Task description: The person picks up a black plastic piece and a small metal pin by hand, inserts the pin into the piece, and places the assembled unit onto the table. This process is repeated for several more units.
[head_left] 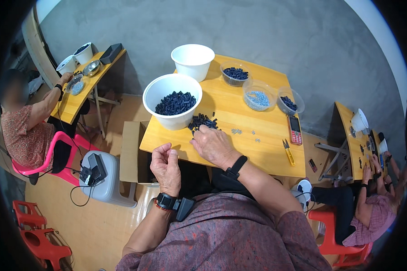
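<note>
From the head cam I see the right hand palm-down on the wooden table, fingertips in a loose pile of small black parts — short, ribbed-looking plastic pieces, matte. Fingers are curled over the pile's near edge; I can't tell whether they're actually pinching a piece. The pile sits just in front of the big white bowl, touching its base.

The left hand is off the table's near edge, raised, fingers folded in toward the thumb in a loose fist. I can't tell if there's anything inside it. Both wrists carry black strapped devices.

That white bowl is smooth plastic, round, about half full of the same black parts. Behind it is a second white bowl; its contents don't show. Three clear shallow tubs along the far side: one with black parts, one with small silvery bits, one more with dark pieces. A few silvery bits lie scattered on the tabletop right of the hand.

Further right on the table: a red keypad phone and yellow-handled snips, well apart from the hands. Table surface is a smooth orange-yellow wood grain.
</note>
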Action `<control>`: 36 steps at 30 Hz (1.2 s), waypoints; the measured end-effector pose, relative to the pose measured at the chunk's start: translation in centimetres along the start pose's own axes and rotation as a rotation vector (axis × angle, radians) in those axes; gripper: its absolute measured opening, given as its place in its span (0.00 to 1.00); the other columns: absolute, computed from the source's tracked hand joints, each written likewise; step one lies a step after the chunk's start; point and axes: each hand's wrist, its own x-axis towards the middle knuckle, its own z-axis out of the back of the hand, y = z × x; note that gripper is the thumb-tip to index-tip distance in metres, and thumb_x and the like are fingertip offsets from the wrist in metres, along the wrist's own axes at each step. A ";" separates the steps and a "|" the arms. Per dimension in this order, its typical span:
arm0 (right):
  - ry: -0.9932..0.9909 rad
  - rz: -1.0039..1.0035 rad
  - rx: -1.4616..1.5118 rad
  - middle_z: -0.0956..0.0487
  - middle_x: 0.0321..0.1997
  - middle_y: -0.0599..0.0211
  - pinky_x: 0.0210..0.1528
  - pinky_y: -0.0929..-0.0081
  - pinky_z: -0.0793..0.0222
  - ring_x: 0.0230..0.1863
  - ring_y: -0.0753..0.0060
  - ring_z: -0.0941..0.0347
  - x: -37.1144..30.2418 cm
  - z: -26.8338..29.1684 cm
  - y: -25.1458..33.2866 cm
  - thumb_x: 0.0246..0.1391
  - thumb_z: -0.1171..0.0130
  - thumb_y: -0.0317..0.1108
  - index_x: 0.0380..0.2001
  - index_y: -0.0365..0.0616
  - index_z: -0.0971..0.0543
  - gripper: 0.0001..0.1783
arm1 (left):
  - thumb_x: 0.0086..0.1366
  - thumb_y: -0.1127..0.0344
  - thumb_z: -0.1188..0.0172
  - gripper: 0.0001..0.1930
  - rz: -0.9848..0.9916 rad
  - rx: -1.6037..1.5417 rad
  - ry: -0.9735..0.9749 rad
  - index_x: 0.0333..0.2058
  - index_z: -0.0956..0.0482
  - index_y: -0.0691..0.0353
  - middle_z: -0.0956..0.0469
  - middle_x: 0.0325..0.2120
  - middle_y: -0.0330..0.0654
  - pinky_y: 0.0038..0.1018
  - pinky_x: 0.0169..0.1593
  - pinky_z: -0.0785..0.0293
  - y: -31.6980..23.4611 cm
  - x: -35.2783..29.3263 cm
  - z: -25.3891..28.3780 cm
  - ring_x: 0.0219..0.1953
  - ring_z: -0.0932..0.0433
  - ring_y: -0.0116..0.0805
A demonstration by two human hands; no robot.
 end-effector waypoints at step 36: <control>-0.038 -0.317 0.082 0.22 0.33 0.47 0.44 0.57 0.29 0.39 0.45 0.25 -6.5 8.1 -12.4 0.50 0.46 0.22 0.32 0.35 0.19 0.08 | 0.68 0.72 0.46 0.03 0.280 -0.238 0.349 0.39 0.26 0.63 0.23 0.27 0.40 0.22 0.31 0.23 -1.0 -1.7 -1.4 0.25 0.24 0.25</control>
